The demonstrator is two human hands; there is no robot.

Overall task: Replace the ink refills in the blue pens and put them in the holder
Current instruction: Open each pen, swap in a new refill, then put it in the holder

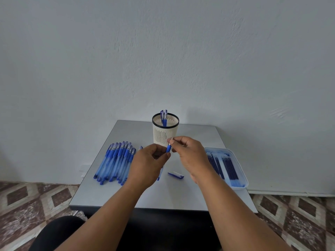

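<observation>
Above the middle of the grey table (163, 196), my left hand (146, 163) grips the barrel of a blue pen (168, 148), most of it hidden behind the fingers. My right hand (188, 153) pinches the pen's tip section, whose metal point sticks up. A blue pen cap (175, 175) lies on the table below my hands. The white slatted holder (165, 131) with a black rim stands at the back and has a few blue pens in it. Several blue pens (117, 162) lie side by side on the left.
A shallow white tray (241, 171) holding several dark blue refills sits at the table's right edge. The wall rises right behind the table. Patterned floor tiles lie on both sides, and my dark-clad knee is at the bottom left.
</observation>
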